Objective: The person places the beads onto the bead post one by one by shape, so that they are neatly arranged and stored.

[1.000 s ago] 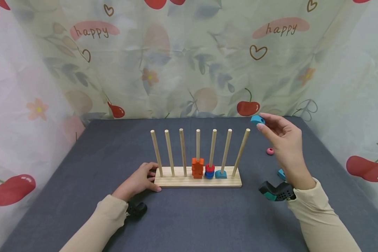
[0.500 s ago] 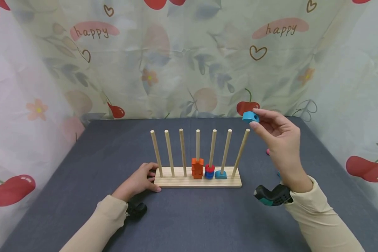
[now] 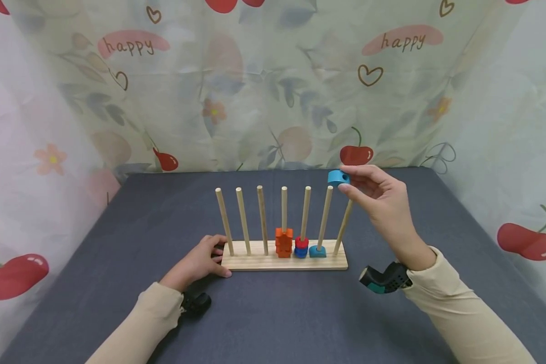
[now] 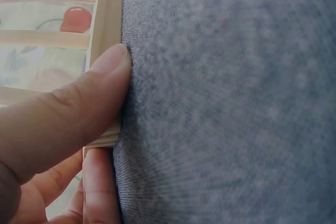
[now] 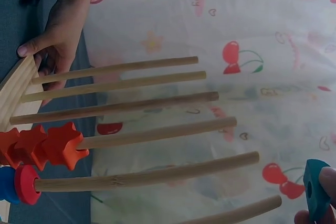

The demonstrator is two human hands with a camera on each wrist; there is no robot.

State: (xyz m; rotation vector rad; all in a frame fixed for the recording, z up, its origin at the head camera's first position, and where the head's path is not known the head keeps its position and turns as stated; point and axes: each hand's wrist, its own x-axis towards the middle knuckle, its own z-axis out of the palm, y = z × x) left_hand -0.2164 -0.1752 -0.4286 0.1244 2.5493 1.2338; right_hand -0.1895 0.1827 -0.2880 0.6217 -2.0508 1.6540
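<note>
A wooden peg board [image 3: 255, 264] with several upright pegs stands on the table. My left hand [image 3: 199, 262] grips its left end, the thumb [image 4: 107, 72] along the front edge and fingers at the end face. Between thumb and fingertips my right hand [image 3: 379, 199] pinches a blue half-round block [image 3: 338, 177] with a hole, held just above the top of the second peg from the right. Orange star beads [image 3: 284, 243] sit stacked on the middle peg. To their right, a red ring [image 3: 302, 242] lies over blue on one peg, and a blue half-round block [image 3: 317, 252] sits on another.
Dark grey cloth covers the table [image 3: 273, 313]. A printed curtain [image 3: 255, 101] closes off the back and both sides. The rightmost peg [image 3: 343, 227] stands partly behind my right hand. Black wrist cameras [image 3: 384, 279] jut from both sleeves.
My right hand has moved left with the blue block, from right of the pegs to over the second peg from the right. A pink bead and another blue piece are now hidden. Left hand unmoved.
</note>
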